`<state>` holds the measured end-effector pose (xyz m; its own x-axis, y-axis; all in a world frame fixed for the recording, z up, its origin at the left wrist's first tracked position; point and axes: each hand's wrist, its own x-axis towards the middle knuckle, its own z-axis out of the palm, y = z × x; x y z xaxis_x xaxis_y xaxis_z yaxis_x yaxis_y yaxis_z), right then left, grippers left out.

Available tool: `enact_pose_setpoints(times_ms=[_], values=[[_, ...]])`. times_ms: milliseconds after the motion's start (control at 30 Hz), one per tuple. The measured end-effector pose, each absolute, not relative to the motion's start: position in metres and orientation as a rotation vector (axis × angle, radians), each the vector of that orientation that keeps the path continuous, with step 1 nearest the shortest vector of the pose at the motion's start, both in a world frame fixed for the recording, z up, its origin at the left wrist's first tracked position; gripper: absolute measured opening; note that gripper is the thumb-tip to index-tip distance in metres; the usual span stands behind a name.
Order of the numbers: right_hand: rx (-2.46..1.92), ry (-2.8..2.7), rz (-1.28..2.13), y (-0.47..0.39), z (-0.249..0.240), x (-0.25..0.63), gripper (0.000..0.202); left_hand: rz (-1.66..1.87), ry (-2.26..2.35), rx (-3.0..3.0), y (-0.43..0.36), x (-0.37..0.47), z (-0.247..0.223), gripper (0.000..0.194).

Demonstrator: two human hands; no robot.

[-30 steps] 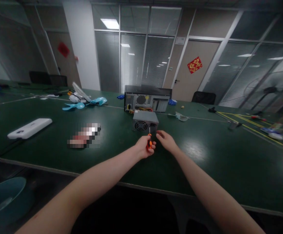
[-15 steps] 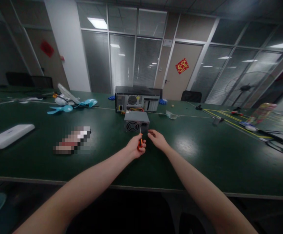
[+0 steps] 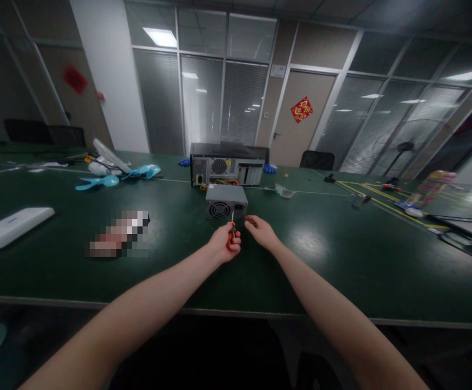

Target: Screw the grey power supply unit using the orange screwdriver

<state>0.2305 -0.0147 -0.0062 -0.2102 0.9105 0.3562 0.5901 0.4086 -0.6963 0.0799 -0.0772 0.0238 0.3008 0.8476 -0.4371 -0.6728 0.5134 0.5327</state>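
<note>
A grey computer power supply [image 3: 238, 193] sits on the green table, its round fan grille and power socket facing me. My left hand [image 3: 222, 242] is wrapped round the orange and black handle of a screwdriver [image 3: 231, 236]. The thin shaft points up and forward to the power supply's front face; whether its tip is seated in a screw is too small to tell. My right hand [image 3: 261, 232] is at the lower right corner of the power supply, fingers loosely bent and partly apart, with nothing visible in them. Contact with the casing is unclear.
An opened computer case [image 3: 230, 162] with loose cables lies right behind the power supply. A white device [image 3: 14, 227] and a pixelated object [image 3: 117, 234] lie to the left. Light-blue plastic pieces [image 3: 101, 182] are farther back. Crumpled clear plastic [image 3: 284, 192] lies right of the case.
The whole view has shifted very slightly to the left. My left hand and the screwdriver keep nearly the same place at the power supply, and my right hand stays by its corner.
</note>
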Motion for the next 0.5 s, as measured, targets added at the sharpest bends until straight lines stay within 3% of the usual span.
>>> enact_pose_setpoints(times_ms=[500], values=[[-1.276,-1.926,0.532,-0.0163,-0.0041,0.2305,0.032,1.068,0.696,0.236,-0.0731,0.0779,0.022,0.026]])
